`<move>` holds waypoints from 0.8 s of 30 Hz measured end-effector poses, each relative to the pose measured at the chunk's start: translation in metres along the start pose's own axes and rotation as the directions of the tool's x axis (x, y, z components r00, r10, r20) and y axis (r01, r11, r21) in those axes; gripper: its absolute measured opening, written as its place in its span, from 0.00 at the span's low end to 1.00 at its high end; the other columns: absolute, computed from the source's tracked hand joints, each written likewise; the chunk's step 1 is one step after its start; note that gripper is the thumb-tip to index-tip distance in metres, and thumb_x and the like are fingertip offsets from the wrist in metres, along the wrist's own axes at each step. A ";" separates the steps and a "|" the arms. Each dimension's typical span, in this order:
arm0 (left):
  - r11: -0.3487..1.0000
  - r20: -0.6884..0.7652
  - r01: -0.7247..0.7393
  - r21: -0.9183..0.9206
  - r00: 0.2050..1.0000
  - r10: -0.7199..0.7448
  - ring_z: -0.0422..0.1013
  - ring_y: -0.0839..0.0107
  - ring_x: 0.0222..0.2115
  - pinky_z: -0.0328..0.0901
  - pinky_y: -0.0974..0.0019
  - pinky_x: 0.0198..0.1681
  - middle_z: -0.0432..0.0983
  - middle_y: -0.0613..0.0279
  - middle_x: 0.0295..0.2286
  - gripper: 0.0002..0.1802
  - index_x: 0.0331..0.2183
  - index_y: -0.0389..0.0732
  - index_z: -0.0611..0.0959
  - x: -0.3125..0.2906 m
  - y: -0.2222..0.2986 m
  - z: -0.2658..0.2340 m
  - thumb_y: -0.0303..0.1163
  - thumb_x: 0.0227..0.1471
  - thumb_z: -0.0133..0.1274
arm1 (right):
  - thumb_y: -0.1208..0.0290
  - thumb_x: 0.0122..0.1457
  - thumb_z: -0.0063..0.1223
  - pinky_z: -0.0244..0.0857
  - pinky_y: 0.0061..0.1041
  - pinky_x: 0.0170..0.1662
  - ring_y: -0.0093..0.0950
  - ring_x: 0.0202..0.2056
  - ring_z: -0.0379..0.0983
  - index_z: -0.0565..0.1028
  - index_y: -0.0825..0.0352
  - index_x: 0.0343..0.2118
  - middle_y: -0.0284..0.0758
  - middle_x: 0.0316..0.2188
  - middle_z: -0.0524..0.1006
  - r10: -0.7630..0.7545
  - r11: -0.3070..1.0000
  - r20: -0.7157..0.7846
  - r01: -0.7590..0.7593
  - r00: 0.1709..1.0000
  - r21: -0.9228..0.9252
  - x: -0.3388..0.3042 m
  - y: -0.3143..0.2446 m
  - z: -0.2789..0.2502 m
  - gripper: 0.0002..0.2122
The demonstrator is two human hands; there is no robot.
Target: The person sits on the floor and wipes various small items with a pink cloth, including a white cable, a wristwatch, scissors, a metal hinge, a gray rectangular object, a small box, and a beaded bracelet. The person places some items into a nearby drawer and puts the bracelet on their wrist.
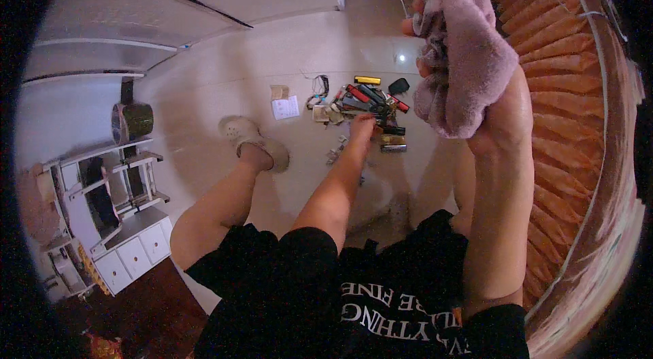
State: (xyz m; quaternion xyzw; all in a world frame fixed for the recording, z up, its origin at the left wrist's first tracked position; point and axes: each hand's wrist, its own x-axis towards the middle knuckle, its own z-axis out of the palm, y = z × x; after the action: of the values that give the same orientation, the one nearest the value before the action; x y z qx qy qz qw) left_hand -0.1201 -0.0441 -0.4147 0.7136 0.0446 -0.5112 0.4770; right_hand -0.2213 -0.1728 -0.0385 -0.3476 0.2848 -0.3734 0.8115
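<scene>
Head view. In right hand (509, 106), at right of scene and well above floor: bunched, fuzzy, dusty-pink and grey fabric piece (473, 53). Gripped against palm, with curled fingertips visible along left side of folds. Looks light, limp and plush; probably neither slippery nor fragile. Judged best held by a full gathered fold near the middle; likely to sag or unfold if pinched at a loose edge.

Reaching with left hand (366, 124) to near side of a jumbled heap of slim red, black and gold hard-looking items (364, 99) on pale, glossy tiled floor (204, 87). Too small and dark there to tell whether closed on anything.

At far edge of heap: yellow-gold, slim, oblong case (367, 79). To right of it: black, rounded, flat case (398, 86). Both apparently stiff, light and smooth, so apt to slide; best pinched across the narrow width.

To left of heap: dark, beaded, looped strand (317, 97), likely flexible and prone to snag. Further left: thin, white, printed paper sheet (286, 107), easily creased; best lifted by one edge.
</scene>
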 end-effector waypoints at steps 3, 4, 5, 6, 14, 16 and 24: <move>0.899 0.093 -0.405 0.168 0.914 0.395 0.70 0.68 0.25 0.67 0.66 0.25 0.73 0.56 0.27 0.11 0.31 0.37 0.78 0.107 -0.046 -0.009 0.22 0.39 0.49 | 0.62 0.58 0.39 0.64 0.16 0.29 0.20 0.28 0.68 0.63 0.65 0.48 0.36 0.37 0.73 0.010 1.000 0.044 -0.010 0.999 0.009 0.001 0.000 0.022 0.18; 0.866 0.036 -0.466 0.181 0.883 0.467 0.71 0.67 0.25 0.67 0.66 0.26 0.73 0.56 0.27 0.11 0.30 0.38 0.79 0.144 -0.073 -0.041 0.23 0.38 0.50 | 0.61 0.58 0.40 0.64 0.16 0.29 0.20 0.28 0.68 0.63 0.65 0.49 0.36 0.37 0.72 0.059 0.998 0.105 -0.060 0.993 0.015 0.002 0.004 0.033 0.18; 0.891 -0.055 -0.440 0.114 0.892 0.448 0.71 0.66 0.25 0.67 0.65 0.26 0.73 0.56 0.27 0.11 0.30 0.39 0.79 0.169 -0.098 -0.061 0.24 0.38 0.50 | 0.61 0.58 0.40 0.64 0.15 0.28 0.19 0.27 0.68 0.63 0.65 0.49 0.36 0.36 0.73 0.083 0.996 0.147 -0.084 0.986 -0.003 0.001 0.002 0.046 0.18; 0.910 -0.107 -0.380 0.165 0.910 0.400 0.71 0.66 0.26 0.67 0.65 0.27 0.74 0.55 0.27 0.11 0.29 0.39 0.80 0.178 -0.108 -0.062 0.24 0.37 0.50 | 0.61 0.58 0.40 0.63 0.15 0.28 0.19 0.26 0.67 0.63 0.65 0.49 0.36 0.36 0.73 0.089 0.996 0.141 -0.086 0.986 -0.028 0.001 0.004 0.043 0.18; 0.987 0.021 -0.156 0.024 0.988 0.156 0.71 0.66 0.25 0.66 0.65 0.28 0.75 0.59 0.27 0.14 0.33 0.40 0.80 0.091 -0.052 -0.027 0.27 0.37 0.53 | 0.58 0.58 0.42 0.59 0.12 0.23 0.15 0.22 0.64 0.66 0.64 0.43 0.33 0.32 0.74 0.173 0.978 -0.035 -0.176 0.984 -0.117 -0.007 0.007 0.030 0.16; 0.966 0.052 -0.056 -0.251 0.996 0.071 0.70 0.67 0.25 0.66 0.65 0.27 0.75 0.60 0.26 0.13 0.33 0.40 0.79 0.094 -0.054 -0.038 0.27 0.39 0.53 | 0.57 0.58 0.42 0.58 0.12 0.22 0.15 0.21 0.63 0.67 0.64 0.43 0.33 0.31 0.74 0.200 0.973 -0.037 -0.203 0.979 -0.112 -0.007 0.006 0.039 0.16; 0.962 -0.159 0.047 -0.268 0.983 -0.092 0.68 0.68 0.25 0.63 0.62 0.27 0.73 0.61 0.24 0.07 0.28 0.38 0.79 0.008 0.022 -0.017 0.28 0.42 0.56 | 0.59 0.58 0.43 0.58 0.13 0.21 0.15 0.21 0.63 0.69 0.65 0.40 0.30 0.29 0.73 0.167 0.969 -0.043 -0.172 0.985 -0.177 -0.008 0.008 0.036 0.15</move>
State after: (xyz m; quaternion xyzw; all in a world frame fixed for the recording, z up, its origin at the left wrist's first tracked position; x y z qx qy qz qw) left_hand -0.0925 -0.0467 -0.4063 0.6829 0.1777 -0.4543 0.5438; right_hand -0.1968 -0.1497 -0.0211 -0.3889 0.3572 -0.2801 0.8017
